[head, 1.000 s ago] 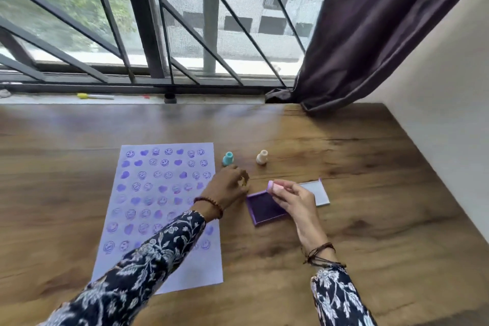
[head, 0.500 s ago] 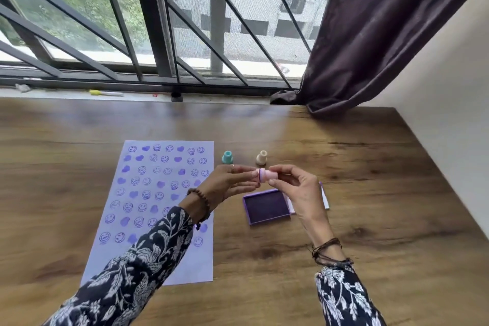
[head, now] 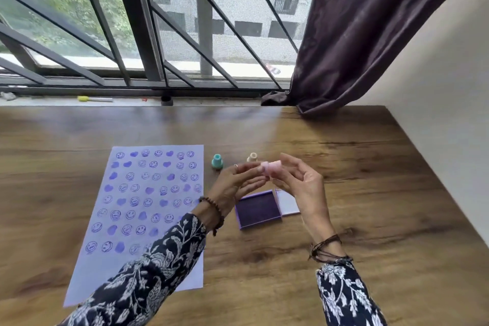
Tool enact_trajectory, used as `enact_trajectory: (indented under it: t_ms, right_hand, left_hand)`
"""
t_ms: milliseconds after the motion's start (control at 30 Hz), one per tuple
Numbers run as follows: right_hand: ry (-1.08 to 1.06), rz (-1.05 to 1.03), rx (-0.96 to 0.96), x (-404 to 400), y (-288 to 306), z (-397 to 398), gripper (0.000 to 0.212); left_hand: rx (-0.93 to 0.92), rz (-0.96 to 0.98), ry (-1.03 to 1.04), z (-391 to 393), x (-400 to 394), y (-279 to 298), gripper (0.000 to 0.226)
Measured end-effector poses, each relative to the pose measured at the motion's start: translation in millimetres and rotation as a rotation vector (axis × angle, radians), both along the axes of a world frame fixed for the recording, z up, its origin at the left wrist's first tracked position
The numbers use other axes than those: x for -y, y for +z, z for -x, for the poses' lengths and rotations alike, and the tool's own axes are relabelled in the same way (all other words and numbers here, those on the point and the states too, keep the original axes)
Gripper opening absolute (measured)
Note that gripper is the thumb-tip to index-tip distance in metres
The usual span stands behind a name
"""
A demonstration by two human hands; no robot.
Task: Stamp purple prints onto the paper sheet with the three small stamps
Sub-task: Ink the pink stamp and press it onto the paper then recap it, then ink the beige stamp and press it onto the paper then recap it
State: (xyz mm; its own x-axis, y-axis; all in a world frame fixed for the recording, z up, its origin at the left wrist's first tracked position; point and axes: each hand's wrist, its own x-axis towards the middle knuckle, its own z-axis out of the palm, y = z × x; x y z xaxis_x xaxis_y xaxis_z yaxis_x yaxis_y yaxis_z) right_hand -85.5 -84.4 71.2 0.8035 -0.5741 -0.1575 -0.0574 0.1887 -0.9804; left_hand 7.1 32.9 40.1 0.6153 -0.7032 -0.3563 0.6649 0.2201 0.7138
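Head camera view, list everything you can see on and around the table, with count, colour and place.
table: one, brown wood, under everything
paper sheet: one, pale lilac, left of centre, rows of purple prints
teal stamp: one, upright, beside the sheet's top right corner
cream stamp: one, upright, right of the teal one
pink stamp: one, held above the table between both hands
ink pad: one, purple, open, lid lying at its right
marker: one, yellow cap, on the window sill
curtain: one, dark purple, upper right
left hand: fingertips on the pink stamp
right hand: pinching the pink stamp
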Motion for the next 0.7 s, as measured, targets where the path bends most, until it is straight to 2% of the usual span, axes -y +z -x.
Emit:
enact_trajectory:
  t_ms: [67, 133, 300, 400, 533, 633, 700]
  right_hand:
    - [-0.046, -0.08, 0.014, 2.8, -8.0, 2.8, 0.027]
    - [-0.043, -0.033, 0.004, 10.1, -15.9, 5.9, 0.022]
    - [-0.071, 0.3, -0.163, 41.9, -30.7, -2.0, 0.026]
    - [-0.07, 0.513, -0.232, 57.8, -38.2, -16.6, 0.022]
    - [-0.099, 0.678, -0.29, 65.7, -50.7, -31.9, 0.018]
    - [-0.12, 0.584, -0.308, 63.8, -54.8, -34.0, 0.021]
    - [-0.198, 0.558, -0.294, 58.4, -53.9, -31.3, 0.031]
  left_hand:
    - [-0.016, 0.03, 0.027, 8.0, 12.6, -5.9, 0.012]
    - [0.048, 0.006, 0.01, 13.6, 23.5, -10.4, 0.012]
    - [0.599, -0.43, -0.047, 8.4, 54.5, -21.9, 0.013]
    - [0.818, -0.561, -0.067, 2.8, 76.6, -27.3, 0.017]
    - [0.959, -0.747, -0.069, -5.6, 95.6, -35.8, 0.027]
    - [0.975, -0.739, -0.075, -2.2, 91.4, -37.0, 0.022]
    - [0.938, -0.701, -0.044, 3.3, 75.5, -37.8, 0.01]
